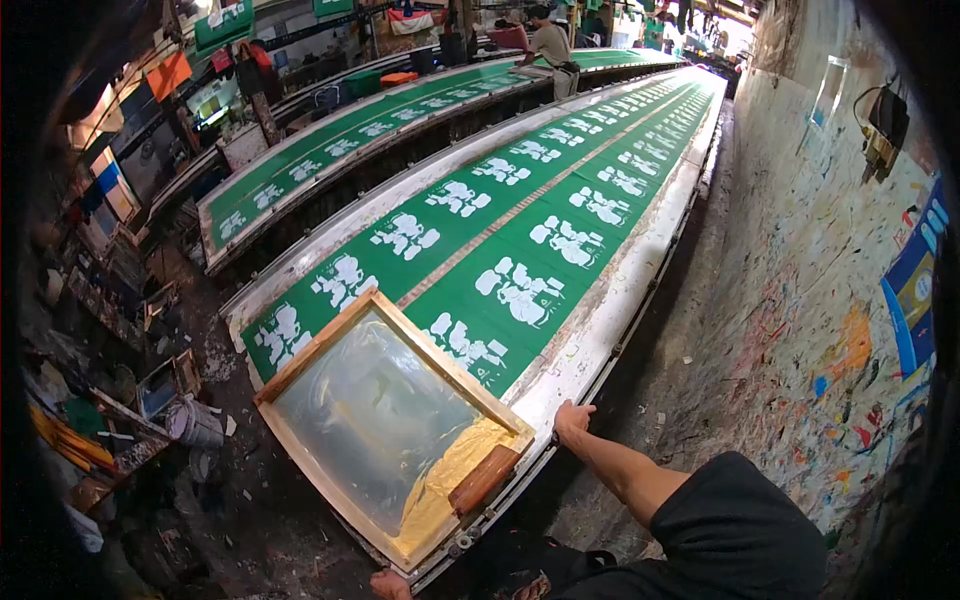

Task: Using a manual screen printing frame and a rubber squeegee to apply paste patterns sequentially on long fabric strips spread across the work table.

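Note:
A wooden-framed printing screen (372, 300) lies at the near end of a long table, over the green cloth (518, 372) with its rows of white prints. Yellow-gold ink (452, 470) is pooled along the screen's right side, and a squeegee with a reddish-brown wooden handle (484, 480) rests there. My right hand (574, 420) is at the table's right edge, fingers curled over it, a little beyond the screen's right corner. Down at the screen's nearest corner is my left hand (390, 584), its fingers closed; what they hold is hidden. Neither hand touches the squeegee.
A second long table (300, 178) with green printed cloth runs at left. Beside it, far off, stands another person (552, 52). A paint-spattered wall (800, 290) rises at right. A paint-stained bucket (195, 422) and clutter stand on the floor at left.

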`<state>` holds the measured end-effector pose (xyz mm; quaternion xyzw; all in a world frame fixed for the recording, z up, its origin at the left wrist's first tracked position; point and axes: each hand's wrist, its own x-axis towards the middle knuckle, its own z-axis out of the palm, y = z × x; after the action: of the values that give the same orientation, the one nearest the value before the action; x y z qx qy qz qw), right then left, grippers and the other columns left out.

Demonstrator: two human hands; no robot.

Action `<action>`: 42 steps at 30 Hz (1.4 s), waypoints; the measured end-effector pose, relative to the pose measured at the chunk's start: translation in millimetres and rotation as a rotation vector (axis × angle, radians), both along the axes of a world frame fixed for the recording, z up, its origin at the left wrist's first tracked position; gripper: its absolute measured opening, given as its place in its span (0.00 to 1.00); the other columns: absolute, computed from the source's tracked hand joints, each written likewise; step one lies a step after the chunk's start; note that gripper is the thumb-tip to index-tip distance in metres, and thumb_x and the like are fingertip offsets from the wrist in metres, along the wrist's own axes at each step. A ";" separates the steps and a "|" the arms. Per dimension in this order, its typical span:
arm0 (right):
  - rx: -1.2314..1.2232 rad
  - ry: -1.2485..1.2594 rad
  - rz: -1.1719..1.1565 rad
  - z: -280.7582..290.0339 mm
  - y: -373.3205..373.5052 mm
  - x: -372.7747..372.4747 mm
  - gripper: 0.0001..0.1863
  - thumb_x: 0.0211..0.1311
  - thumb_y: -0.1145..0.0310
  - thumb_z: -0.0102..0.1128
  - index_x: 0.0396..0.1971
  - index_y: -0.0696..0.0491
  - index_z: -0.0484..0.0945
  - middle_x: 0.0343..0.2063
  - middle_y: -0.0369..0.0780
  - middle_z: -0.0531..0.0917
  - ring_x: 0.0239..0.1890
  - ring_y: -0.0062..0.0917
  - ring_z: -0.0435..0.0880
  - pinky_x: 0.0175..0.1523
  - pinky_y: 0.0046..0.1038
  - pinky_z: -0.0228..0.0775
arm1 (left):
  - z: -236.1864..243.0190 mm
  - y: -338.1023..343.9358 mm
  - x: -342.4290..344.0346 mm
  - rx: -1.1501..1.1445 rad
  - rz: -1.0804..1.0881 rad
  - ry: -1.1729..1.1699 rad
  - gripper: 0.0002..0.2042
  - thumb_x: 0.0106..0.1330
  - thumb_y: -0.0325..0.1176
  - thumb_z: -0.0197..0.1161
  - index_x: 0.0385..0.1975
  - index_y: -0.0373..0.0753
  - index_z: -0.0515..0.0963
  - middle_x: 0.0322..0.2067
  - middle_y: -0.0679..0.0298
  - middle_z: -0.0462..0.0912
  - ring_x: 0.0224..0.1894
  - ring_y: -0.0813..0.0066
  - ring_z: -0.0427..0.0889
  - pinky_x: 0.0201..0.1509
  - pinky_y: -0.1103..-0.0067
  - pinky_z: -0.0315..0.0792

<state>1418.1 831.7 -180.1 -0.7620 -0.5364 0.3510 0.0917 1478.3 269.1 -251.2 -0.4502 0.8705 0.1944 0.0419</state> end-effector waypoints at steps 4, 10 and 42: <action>-0.003 -0.002 -0.021 6.4 0.2 -1.7 0.45 0.60 0.53 0.60 0.68 0.62 0.49 0.51 0.57 0.78 0.53 0.51 0.79 0.62 0.44 0.68 | -8.3 -6.5 -1.6 0.003 -0.067 0.006 0.15 0.54 0.42 0.70 0.27 0.34 0.83 0.25 0.56 0.85 0.29 0.59 0.82 0.32 0.66 0.74; 0.003 -0.009 -0.038 6.2 4.8 4.0 0.46 0.58 0.53 0.62 0.67 0.62 0.51 0.51 0.57 0.78 0.53 0.50 0.79 0.61 0.45 0.69 | 46.4 23.3 -2.4 -0.031 -0.220 -0.108 0.17 0.54 0.47 0.68 0.33 0.39 0.86 0.34 0.54 0.87 0.39 0.54 0.84 0.41 0.60 0.76; -0.042 0.034 0.067 19.7 -1.7 5.4 0.52 0.56 0.56 0.63 0.68 0.66 0.41 0.56 0.60 0.71 0.58 0.49 0.75 0.64 0.42 0.66 | 15.6 1.5 -1.9 0.065 -0.125 -0.175 0.23 0.64 0.48 0.53 0.37 0.31 0.84 0.38 0.44 0.84 0.42 0.46 0.83 0.44 0.58 0.76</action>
<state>1423.5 830.0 -160.4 -0.7393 -0.5526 0.3778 0.0730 1476.4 270.7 -235.6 -0.4089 0.8831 0.1795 0.1442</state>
